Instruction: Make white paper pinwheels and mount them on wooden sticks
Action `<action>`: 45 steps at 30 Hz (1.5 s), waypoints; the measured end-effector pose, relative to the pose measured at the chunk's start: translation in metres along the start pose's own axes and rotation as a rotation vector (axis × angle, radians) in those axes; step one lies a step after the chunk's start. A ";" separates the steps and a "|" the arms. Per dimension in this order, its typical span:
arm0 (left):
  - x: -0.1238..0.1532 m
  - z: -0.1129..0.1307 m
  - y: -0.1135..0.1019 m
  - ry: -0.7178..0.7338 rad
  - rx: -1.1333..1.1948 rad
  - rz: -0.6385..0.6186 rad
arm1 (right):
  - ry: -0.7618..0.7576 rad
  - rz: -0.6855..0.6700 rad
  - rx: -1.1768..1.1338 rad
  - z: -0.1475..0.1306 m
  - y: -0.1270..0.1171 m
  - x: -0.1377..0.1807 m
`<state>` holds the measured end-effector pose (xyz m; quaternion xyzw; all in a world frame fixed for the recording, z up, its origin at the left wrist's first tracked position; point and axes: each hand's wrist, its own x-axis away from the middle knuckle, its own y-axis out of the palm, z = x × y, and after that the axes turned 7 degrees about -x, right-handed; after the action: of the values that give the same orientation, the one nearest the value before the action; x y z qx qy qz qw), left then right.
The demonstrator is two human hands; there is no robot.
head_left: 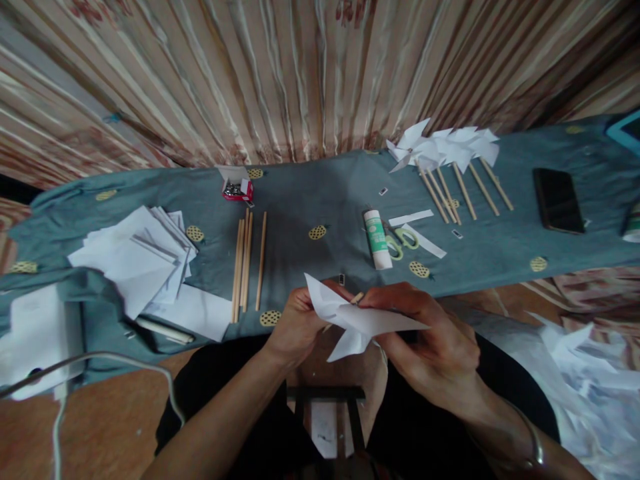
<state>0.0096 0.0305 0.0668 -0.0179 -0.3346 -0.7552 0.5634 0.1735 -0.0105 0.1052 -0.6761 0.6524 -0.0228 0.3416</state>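
Note:
Both my hands hold a white paper pinwheel [357, 321] close to me, just in front of the table edge. My left hand [296, 327] is closed on its left side, fingers curled behind the paper. My right hand [430, 340] pinches the paper from the right, and the tip of a wooden stick [357, 298] shows between the two hands. Several loose wooden sticks [247, 263] lie on the grey-blue cloth [320, 200] to the left of my hands.
A stack of white paper squares [140, 257] lies at left, a red box of pins [237, 190] behind the sticks. A glue stick [377, 240], green scissors [403, 241] and paper strips sit mid-table. Finished pinwheels [445, 150] and a phone [557, 200] lie right. Paper scraps [595, 373] cover the floor.

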 end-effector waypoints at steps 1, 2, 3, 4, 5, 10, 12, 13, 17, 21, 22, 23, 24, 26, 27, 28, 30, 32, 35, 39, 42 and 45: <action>0.000 0.001 0.000 -0.003 -0.004 0.004 | 0.000 0.002 -0.005 0.000 0.000 0.000; 0.000 0.002 0.001 -0.004 -0.006 0.005 | -0.001 0.004 -0.007 0.000 0.000 0.001; 0.000 0.002 0.001 -0.001 -0.006 0.004 | 0.000 0.004 -0.007 0.000 0.000 0.001; 0.000 0.002 0.001 0.000 -0.006 0.001 | 0.001 0.003 -0.006 0.001 0.000 0.001; 0.000 0.002 0.001 0.001 -0.006 -0.001 | 0.001 0.005 -0.004 0.001 0.000 0.001; -0.001 0.001 0.000 0.004 0.003 -0.006 | 0.016 -0.001 0.012 0.000 0.000 0.001; -0.001 0.001 0.000 0.008 -0.017 -0.011 | 0.022 -0.004 0.007 0.000 0.000 0.000; 0.000 0.001 -0.001 0.008 -0.028 -0.018 | 0.023 -0.003 0.002 0.000 0.000 0.000; 0.000 0.000 -0.002 0.012 -0.026 -0.018 | 0.039 -0.001 0.002 -0.001 -0.001 0.001; 0.001 -0.003 -0.003 0.010 -0.011 -0.013 | 0.061 -0.010 0.005 -0.001 -0.002 0.002; 0.000 -0.003 -0.003 0.011 -0.010 -0.015 | 0.071 -0.015 0.006 -0.001 -0.002 0.002; 0.000 -0.003 -0.003 0.013 -0.010 -0.019 | 0.080 -0.020 0.007 -0.002 -0.002 0.003; 0.000 -0.004 -0.004 0.016 -0.010 -0.023 | 0.091 -0.025 0.006 -0.002 -0.003 0.003; -0.001 -0.004 -0.005 0.028 -0.010 -0.029 | 0.118 -0.027 -0.007 -0.003 -0.003 0.003; -0.001 -0.003 -0.005 0.035 -0.015 -0.030 | 0.135 -0.021 -0.021 -0.003 -0.002 0.003; -0.001 -0.003 -0.005 0.040 -0.024 -0.029 | 0.155 -0.008 -0.040 -0.003 -0.002 0.004; -0.001 -0.002 -0.005 0.043 -0.046 -0.017 | 0.212 0.016 -0.085 -0.002 -0.001 0.005; 0.000 -0.001 -0.004 0.030 -0.064 0.006 | 0.275 0.043 -0.145 0.000 0.002 0.004; -0.002 -0.003 -0.004 -0.001 -0.054 0.050 | 0.356 0.087 -0.266 0.007 0.006 0.002; -0.005 -0.010 -0.006 -0.024 -0.037 0.113 | 0.464 0.121 -0.481 0.020 0.016 -0.006; -0.008 -0.015 -0.009 -0.035 -0.063 0.140 | 0.557 0.133 -0.618 0.030 0.024 -0.012; -0.011 -0.017 -0.011 -0.043 -0.066 0.156 | 0.653 0.129 -0.759 0.038 0.031 -0.016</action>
<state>0.0101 0.0325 0.0435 -0.0787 -0.3189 -0.7191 0.6124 0.1623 0.0232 0.0671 -0.6687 0.7278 0.0269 -0.1496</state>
